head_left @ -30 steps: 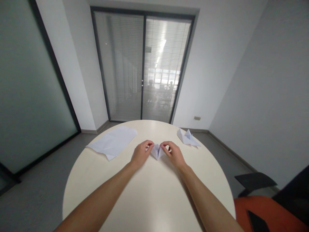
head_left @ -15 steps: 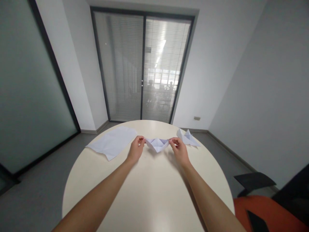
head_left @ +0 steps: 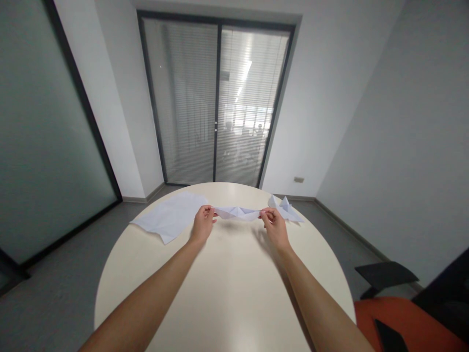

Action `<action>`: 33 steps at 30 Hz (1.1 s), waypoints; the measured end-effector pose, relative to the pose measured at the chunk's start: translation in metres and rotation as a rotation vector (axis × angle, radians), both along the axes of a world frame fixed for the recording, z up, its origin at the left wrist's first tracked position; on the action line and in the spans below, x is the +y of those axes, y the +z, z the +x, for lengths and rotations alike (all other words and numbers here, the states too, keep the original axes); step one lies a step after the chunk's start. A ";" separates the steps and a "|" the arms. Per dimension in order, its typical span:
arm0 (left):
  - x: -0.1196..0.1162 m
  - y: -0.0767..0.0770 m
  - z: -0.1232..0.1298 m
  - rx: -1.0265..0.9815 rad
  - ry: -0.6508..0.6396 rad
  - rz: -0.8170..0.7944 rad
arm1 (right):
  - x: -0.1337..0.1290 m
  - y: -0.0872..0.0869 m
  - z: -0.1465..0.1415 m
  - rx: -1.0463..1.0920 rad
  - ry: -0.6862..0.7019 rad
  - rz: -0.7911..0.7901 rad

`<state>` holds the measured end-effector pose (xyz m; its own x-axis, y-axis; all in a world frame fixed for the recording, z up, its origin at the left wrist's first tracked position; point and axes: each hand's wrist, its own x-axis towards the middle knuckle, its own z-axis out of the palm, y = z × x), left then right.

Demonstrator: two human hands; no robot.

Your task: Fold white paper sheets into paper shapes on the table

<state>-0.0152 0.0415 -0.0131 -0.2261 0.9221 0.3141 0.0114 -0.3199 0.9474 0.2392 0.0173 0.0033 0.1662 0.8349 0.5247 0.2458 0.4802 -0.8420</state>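
A folded white paper boat is stretched between my two hands, just above the table. It is long and low, with a small peak at its middle. My left hand pinches its left tip between thumb and fingers. At the opposite tip, my right hand grips the paper in the same way. Beyond my right hand a second folded paper boat rests on the table, its points sticking up. Some flat white paper lies to the left of my left hand.
The round cream table fills the lower middle. At the lower right stands an orange chair with a black armrest. A glass door with blinds is at the back, and frosted glass lies on the left.
My hands have moved apart, pulling the boat's tips outward. The paper has become longer and flatter, and its downward point at the middle has drawn up.
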 end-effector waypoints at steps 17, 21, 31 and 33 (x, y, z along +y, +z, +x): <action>-0.016 -0.008 0.005 0.682 0.164 0.018 | 0.009 -0.021 0.006 -0.227 0.044 -0.246; -0.028 -0.003 0.012 0.877 0.100 0.252 | 0.007 -0.022 0.006 -0.336 0.051 -0.248; -0.037 -0.006 0.019 1.039 -0.156 0.258 | 0.002 -0.022 0.012 -0.620 0.020 -0.145; -0.036 -0.007 0.018 1.032 -0.160 0.246 | -0.002 -0.018 0.008 -0.714 0.012 -0.024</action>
<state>0.0029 0.0052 -0.0201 0.3727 0.8028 0.4654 0.7109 -0.5694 0.4128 0.2475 0.0154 -0.0147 -0.2205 0.8470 0.4837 0.7355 0.4701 -0.4879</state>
